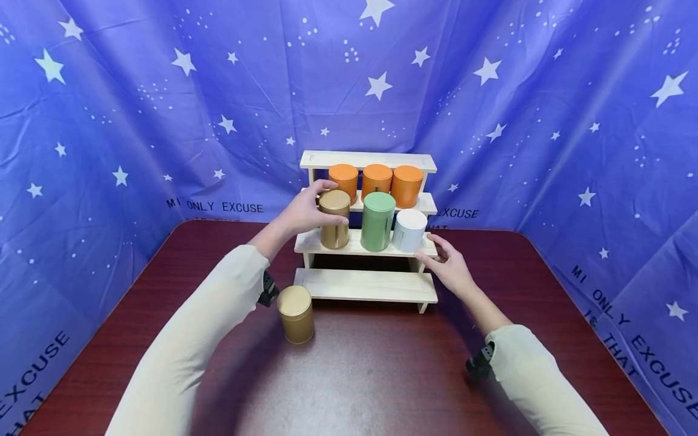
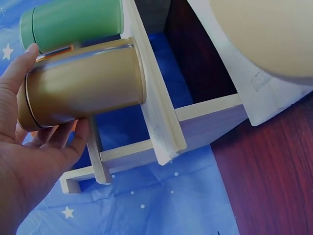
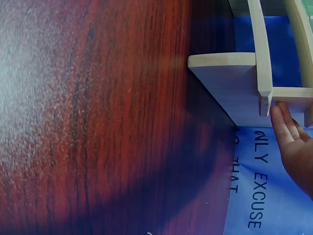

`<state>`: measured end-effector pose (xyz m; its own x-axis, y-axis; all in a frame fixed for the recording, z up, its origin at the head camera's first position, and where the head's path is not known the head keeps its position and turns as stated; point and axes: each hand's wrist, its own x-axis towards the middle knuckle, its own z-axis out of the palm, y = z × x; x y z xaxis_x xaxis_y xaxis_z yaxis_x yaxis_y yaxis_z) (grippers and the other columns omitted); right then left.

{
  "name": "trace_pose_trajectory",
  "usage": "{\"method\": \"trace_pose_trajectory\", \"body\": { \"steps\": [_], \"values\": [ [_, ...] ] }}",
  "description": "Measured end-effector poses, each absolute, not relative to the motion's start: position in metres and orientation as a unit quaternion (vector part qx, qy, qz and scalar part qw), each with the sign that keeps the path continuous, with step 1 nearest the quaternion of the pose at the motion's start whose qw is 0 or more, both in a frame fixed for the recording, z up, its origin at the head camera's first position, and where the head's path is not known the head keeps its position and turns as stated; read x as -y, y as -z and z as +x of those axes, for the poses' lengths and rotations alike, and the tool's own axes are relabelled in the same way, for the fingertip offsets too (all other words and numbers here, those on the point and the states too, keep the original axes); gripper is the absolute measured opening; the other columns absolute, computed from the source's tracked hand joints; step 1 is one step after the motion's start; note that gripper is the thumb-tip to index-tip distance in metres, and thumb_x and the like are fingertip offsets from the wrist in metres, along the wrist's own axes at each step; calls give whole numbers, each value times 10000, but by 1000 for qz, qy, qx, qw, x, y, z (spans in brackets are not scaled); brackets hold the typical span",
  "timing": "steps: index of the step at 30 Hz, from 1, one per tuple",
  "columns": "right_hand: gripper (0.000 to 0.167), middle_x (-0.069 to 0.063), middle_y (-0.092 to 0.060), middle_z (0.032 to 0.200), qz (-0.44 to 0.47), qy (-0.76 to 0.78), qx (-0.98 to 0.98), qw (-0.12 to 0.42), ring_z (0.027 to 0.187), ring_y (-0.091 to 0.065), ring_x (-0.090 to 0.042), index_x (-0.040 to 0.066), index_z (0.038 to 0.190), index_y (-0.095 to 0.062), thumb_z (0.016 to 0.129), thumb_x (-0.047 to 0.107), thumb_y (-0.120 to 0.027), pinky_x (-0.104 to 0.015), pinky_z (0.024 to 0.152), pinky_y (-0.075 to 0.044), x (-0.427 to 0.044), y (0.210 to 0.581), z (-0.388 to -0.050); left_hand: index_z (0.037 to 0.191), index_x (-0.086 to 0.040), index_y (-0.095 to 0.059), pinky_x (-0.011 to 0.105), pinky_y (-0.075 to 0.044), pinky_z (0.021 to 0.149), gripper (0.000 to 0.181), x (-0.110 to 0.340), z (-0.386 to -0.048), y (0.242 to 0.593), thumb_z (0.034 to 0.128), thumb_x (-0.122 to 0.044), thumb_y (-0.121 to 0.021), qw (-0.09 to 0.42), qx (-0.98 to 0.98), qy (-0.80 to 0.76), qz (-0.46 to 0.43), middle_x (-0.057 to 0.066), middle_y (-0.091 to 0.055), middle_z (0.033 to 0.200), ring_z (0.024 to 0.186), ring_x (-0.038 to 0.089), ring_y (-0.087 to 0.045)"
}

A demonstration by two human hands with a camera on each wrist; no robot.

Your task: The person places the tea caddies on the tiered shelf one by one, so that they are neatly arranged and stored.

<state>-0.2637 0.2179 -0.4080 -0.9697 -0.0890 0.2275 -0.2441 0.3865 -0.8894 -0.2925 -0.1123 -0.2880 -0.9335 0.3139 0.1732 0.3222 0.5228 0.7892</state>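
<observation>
In the head view my left hand [image 1: 305,212] holds a tall gold tin [image 1: 334,230] around its upper part. The tin stands on a middle board of the tiered wooden rack [image 1: 360,284]. In the left wrist view, thumb and fingers lie on opposite sides of this gold tin [image 2: 88,83]. A green tin [image 1: 377,224] and a shorter white tin [image 1: 410,231] stand to its right. Beside the white tin, my right hand [image 1: 449,266] touches the rack's right end. Straight fingers [image 3: 283,127] meet the side support in the right wrist view; the thumb is hidden there.
Three orange tins [image 1: 376,177] stand on the board behind. A shorter gold tin [image 1: 296,318] stands on the dark red table [image 1: 382,375], left of the rack's front and close to my left wrist. A blue star-patterned curtain [image 1: 245,91] surrounds the table's back and sides.
</observation>
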Motion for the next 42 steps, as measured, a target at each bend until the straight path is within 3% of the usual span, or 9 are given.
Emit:
{"method": "trace_pose_trajectory", "body": {
  "steps": [25, 42],
  "values": [
    [619, -303, -571, 1207, 102, -536, 835, 69, 736, -578, 100, 7, 1396, -387, 866, 154, -670, -105, 676, -482, -220, 410, -266, 1335, -119, -409, 406, -493, 924, 766, 116, -293, 299, 704, -251, -822, 1, 859, 487, -160, 111, -551, 1214, 1088, 275, -561],
    [607, -306, -576, 1194, 103, -542, 831, 72, 720, -587, 86, 1, 1382, -402, 857, 132, -677, -117, 662, -494, -219, 409, -264, 1372, -119, -367, 411, -478, 949, 819, 118, -290, 300, 710, -282, -822, -3, 854, 496, -157, 132, -542, 1217, 1114, 278, -547]
  ]
}}
